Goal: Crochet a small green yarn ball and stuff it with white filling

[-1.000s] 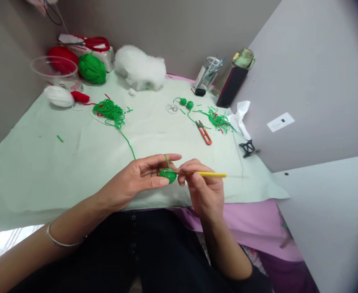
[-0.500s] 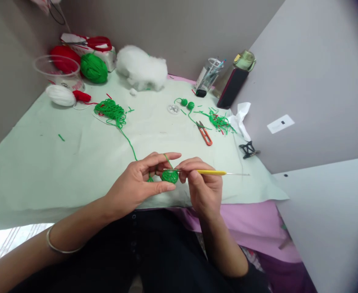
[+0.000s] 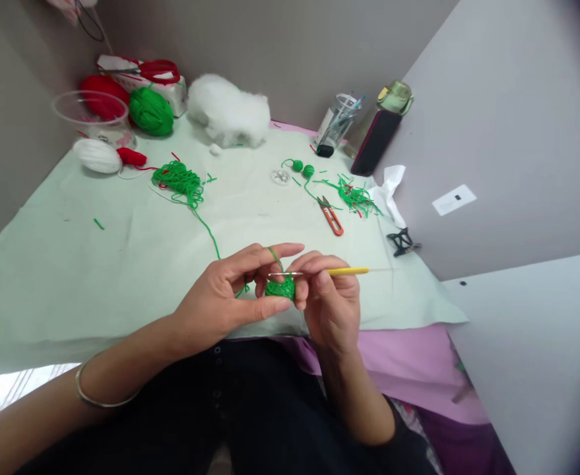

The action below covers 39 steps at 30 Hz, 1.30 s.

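Observation:
Between the thumb and fingers of my left hand (image 3: 230,287) is a small round green crochet piece (image 3: 280,288). Green yarn loops over my left index finger, and a strand (image 3: 206,227) runs back to a loose green yarn heap (image 3: 178,181) on the table. My right hand (image 3: 333,293) is closed around a crochet hook (image 3: 348,271) with a yellow handle. Its metal shaft lies across the top edge of the piece, the tip pointing left. Fingers of my right hand touch the piece's right side.
Orange thread snips (image 3: 331,216) lie beyond my hands, near green yarn scraps (image 3: 356,196) and two small green balls (image 3: 303,167). White stuffing (image 3: 227,111) sits at the back. A phone (image 3: 376,143) leans on a bottle (image 3: 394,97) at right. Yarn balls (image 3: 151,111) are back left.
Both hands stay close together. The green piece and my left fingertips have shifted slightly right, and more of the hook's shaft shows above the piece.

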{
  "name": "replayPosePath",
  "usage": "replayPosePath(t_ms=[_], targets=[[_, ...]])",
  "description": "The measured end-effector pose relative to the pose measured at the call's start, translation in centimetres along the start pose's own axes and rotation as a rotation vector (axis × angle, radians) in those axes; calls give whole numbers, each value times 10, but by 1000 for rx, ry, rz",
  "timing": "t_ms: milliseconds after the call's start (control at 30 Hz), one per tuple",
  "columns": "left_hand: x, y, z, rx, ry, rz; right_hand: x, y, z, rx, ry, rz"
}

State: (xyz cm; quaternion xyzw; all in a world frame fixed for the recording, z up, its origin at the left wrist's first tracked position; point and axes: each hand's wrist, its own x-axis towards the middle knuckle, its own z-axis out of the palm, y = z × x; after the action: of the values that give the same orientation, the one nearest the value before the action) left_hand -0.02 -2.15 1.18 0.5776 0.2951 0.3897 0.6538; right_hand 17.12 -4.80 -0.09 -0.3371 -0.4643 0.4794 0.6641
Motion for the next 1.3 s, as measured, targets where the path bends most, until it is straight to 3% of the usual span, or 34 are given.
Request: replayPosePath(t_ms=[133, 400, 800, 1167, 1300], targets=[[-4, -1, 1, 123, -32, 69, 2, 0, 0, 32, -45, 4], [-1, 4, 1, 56, 54, -19, 12, 0, -7, 15, -130, 48], [0, 8, -4, 189, 36, -28, 21, 2, -20, -37, -213, 154], [-2, 2, -6, 243, 28, 1, 19, -20, -29, -333, -446, -89], [-2, 4, 1, 199, 144, -20, 12, -17, -25, -589, -418, -313]])
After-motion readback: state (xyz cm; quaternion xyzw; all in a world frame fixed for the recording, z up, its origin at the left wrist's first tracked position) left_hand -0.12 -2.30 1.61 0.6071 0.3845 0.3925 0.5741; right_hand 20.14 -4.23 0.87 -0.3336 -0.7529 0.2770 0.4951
